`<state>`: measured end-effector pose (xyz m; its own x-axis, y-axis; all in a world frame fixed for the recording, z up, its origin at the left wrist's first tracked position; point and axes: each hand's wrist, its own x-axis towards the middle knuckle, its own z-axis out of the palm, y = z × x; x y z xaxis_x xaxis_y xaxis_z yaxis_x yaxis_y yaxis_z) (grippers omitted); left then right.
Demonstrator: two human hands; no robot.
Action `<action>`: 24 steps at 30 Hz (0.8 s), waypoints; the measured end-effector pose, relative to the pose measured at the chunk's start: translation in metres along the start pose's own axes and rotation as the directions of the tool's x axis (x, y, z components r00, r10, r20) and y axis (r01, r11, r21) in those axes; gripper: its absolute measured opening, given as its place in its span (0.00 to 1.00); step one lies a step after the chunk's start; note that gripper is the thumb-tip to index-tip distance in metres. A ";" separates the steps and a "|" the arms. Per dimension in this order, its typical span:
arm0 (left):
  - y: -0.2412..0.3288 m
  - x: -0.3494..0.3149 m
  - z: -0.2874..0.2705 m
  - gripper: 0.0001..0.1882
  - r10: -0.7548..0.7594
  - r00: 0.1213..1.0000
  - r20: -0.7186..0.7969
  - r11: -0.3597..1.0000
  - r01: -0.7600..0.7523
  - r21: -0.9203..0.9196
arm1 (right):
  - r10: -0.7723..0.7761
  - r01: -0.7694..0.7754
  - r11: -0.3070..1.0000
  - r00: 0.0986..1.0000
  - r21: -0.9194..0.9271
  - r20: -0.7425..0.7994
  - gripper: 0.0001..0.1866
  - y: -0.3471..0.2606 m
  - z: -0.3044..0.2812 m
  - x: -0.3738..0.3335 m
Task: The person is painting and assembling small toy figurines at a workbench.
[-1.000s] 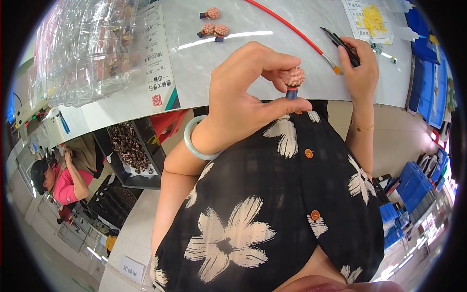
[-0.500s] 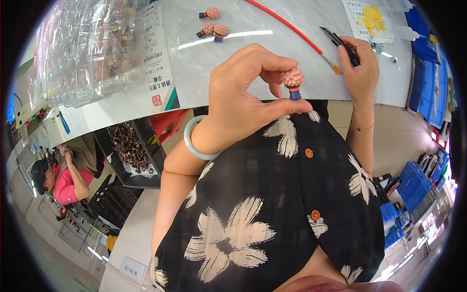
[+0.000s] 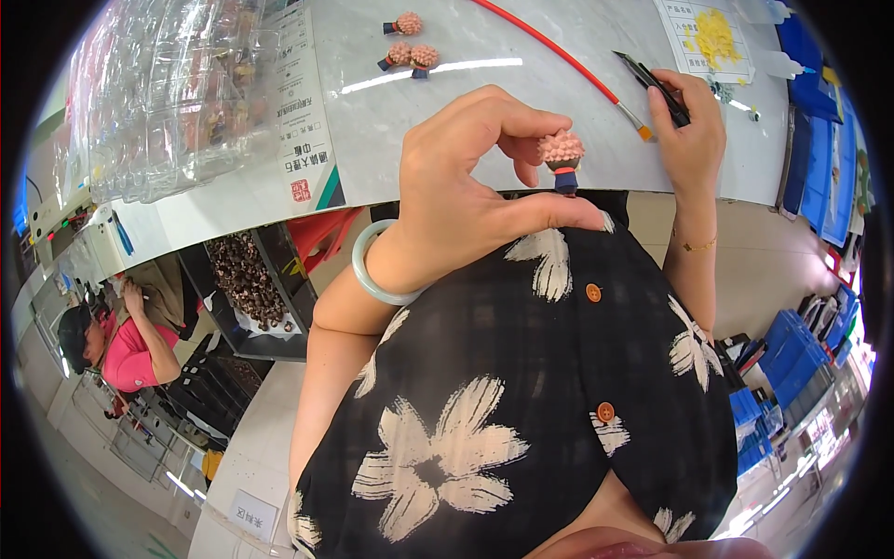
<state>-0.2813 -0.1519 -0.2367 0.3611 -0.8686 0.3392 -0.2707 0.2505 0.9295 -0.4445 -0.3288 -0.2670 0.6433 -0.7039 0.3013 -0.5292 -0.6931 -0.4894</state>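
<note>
Turned figurine (image 3: pixel 562 151) between left thumb (image 3: pixel 548 216), forefinger (image 3: pixel 533 115)

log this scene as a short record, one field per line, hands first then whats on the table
left hand: the left hand holds a small pink-topped figure upright between thumb and forefinger
right hand: the right hand grips a slim black tool
spare figures: three similar figures lie beyond the left hand
brush: red-handled brush, bristles near the right hand
far right: yellow pieces on a white sheet
left side: clear plastic packaging, piled up
</note>
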 end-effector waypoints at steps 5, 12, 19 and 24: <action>0.001 0.000 -0.003 0.32 0.019 1.000 0.002 0.999 -0.019 -0.035 | 0.009 -0.009 1.000 1.000 0.013 -0.003 0.08 0.000 0.000 0.000; -0.002 0.002 0.002 0.27 0.093 0.987 -0.128 0.993 -0.101 -0.062 | -0.001 0.001 1.000 1.000 -0.002 -0.005 0.08 -0.001 0.000 -0.001; -0.001 -0.001 -0.001 0.32 0.051 0.999 0.004 0.998 -0.051 -0.041 | -0.011 0.011 1.000 1.000 -0.013 0.000 0.08 -0.002 -0.002 -0.001; -0.004 0.002 0.000 0.31 0.084 0.996 0.018 0.995 -0.083 -0.053 | -0.014 0.014 1.000 1.000 -0.004 -0.001 0.08 0.000 -0.001 0.001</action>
<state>-0.2793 -0.1541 -0.2399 0.3207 -0.8520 0.4139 -0.2518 0.3445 0.9044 -0.4441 -0.3300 -0.2662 0.6500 -0.6943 0.3090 -0.5224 -0.7035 -0.4818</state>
